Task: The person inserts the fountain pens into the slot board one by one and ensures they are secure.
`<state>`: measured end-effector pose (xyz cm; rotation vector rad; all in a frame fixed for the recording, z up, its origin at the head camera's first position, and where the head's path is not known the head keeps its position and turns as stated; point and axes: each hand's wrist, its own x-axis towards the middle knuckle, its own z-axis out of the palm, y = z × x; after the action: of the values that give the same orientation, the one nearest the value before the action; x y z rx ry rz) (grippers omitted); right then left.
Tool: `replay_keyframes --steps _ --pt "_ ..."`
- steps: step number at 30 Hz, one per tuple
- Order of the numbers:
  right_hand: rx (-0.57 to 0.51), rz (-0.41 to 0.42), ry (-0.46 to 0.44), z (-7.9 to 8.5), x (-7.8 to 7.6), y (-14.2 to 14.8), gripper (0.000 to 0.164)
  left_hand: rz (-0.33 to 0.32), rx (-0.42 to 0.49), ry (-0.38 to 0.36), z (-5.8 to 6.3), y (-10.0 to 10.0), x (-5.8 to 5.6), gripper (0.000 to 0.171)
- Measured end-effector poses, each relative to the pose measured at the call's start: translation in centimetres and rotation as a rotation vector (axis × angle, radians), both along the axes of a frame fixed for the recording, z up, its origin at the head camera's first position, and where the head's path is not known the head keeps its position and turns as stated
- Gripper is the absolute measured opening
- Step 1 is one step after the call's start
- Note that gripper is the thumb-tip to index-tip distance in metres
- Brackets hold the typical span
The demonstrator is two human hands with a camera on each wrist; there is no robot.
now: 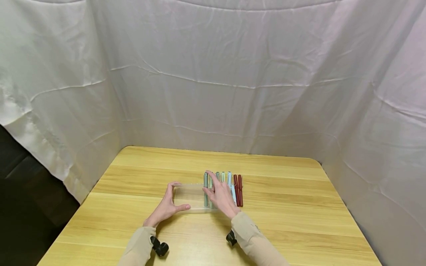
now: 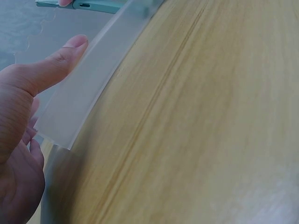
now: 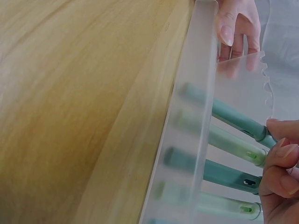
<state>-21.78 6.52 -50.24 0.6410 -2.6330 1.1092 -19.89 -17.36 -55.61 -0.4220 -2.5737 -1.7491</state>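
A frosted clear tray with a scalloped edge lies on the wooden table. My left hand grips its left end, thumb along the near wall and fingers at the far side. In the row of pens, the leftmost is a teal pen. My right hand holds this teal pen near its far end, thumb and fingertips on it. Beside it, a light green pen and another teal pen lie parallel. The right hand hides part of the row in the head view.
Right of the hand are light blue pens and dark red pens, side by side. A pale curtain hangs around the back and sides of the table. Black wrist cameras sit at both sleeves.
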Motion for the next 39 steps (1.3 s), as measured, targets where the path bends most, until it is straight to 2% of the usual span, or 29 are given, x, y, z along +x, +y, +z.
replay_keyframes --steps 10,20,23,29,33,39 --pt "-0.026 0.011 0.004 -0.1 0.0 0.1 0.065 -0.003 -0.009 -0.019 0.0 0.0 0.1 0.094" --pt "-0.126 0.045 -0.058 0.3 0.9 0.9 0.068 0.004 -0.013 -0.030 -0.1 0.0 0.0 0.095" --pt "-0.169 0.050 -0.014 0.3 1.2 1.6 0.065 0.005 -0.010 -0.033 -0.1 0.0 0.0 0.095" --pt "-0.286 0.060 0.161 -0.5 1.2 3.3 0.056 0.005 0.001 -0.049 -0.1 0.0 0.0 0.095" --pt "-0.374 0.009 0.207 -0.9 0.9 4.9 0.051 0.007 0.003 -0.050 -0.2 0.0 0.0 0.095" --pt "-0.455 -0.182 0.096 -1.5 0.1 7.6 0.049 0.007 0.004 -0.043 -0.3 0.0 0.0 0.095"
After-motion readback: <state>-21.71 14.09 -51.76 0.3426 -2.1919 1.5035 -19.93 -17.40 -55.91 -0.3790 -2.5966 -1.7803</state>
